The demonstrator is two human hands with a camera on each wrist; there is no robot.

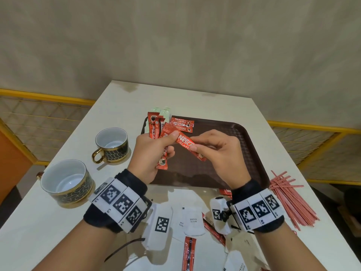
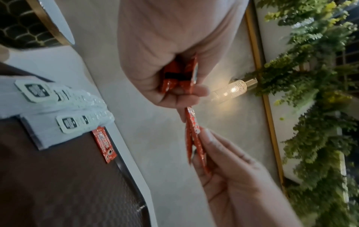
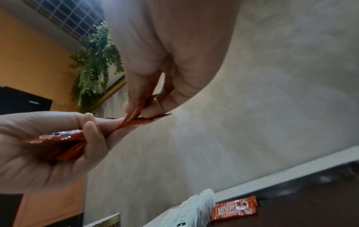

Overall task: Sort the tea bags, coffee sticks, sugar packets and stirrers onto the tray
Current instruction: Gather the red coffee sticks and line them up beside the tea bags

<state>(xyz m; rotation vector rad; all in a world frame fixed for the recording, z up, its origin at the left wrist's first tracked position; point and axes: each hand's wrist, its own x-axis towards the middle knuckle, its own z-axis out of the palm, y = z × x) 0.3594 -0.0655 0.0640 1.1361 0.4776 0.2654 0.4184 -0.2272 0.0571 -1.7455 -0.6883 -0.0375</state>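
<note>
Above the brown tray (image 1: 234, 153), my left hand (image 1: 156, 151) grips a bundle of red coffee sticks (image 1: 156, 130) fanned upward. My right hand (image 1: 214, 151) pinches one red coffee stick (image 1: 187, 143) between thumb and forefinger, its other end under my left thumb. In the left wrist view the bundle (image 2: 178, 76) sits in my fist and the single stick (image 2: 194, 138) runs to my right fingers (image 2: 213, 145). A couple of coffee sticks (image 1: 182, 124) and pale green tea bags (image 1: 162, 111) lie at the tray's far left corner. Red stirrers (image 1: 291, 198) are piled right of the tray.
Two dark gold-rimmed cups (image 1: 112, 144) (image 1: 66, 180) stand left on the white table (image 1: 78, 231). White sugar packets (image 1: 192, 222), loose coffee sticks (image 1: 188, 253) and brown paper sachets (image 1: 246, 245) lie near the front edge between my wrists.
</note>
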